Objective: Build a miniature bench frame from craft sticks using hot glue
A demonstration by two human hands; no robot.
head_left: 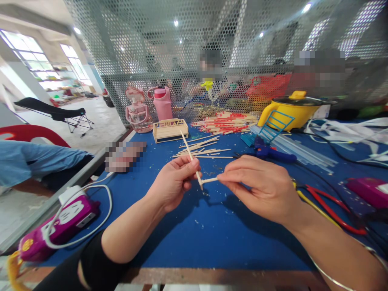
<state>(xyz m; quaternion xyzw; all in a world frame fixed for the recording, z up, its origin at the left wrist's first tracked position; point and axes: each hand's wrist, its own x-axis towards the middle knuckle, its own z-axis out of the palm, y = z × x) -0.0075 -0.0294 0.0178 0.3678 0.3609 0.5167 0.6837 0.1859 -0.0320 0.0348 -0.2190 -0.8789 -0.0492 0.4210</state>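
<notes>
Blue table [194,246]: is stretching under both hands, pale scraps lying on it.
Room: metal mesh [182,36] is rising behind the table; a black chair [50,110] is standing on the floor at left.
Bottles: a clear pinkish bottle [139,116] and a pink bottle [163,103] are standing by the mesh, contents unclear.
Yellow pot [286,114]: is wearing its lid, which is hiding the inside.
Left hand [176,180]: is pinching a long stick [190,155] over the table.
Right hand [257,184]: is pinching a short stick [210,180], its tip touching the long stick near the lower end.
Beyond: loose sticks [203,150] are lying before a red-ended pile [224,122]; a wooden model [170,130] is standing to their left.
Right side: a glue gun [273,154] is lying behind the right hand, which is partly covering yellow-and-red pliers [330,198].
Left side: a white cable [106,198] is looping over a purple power strip [60,230].
</notes>
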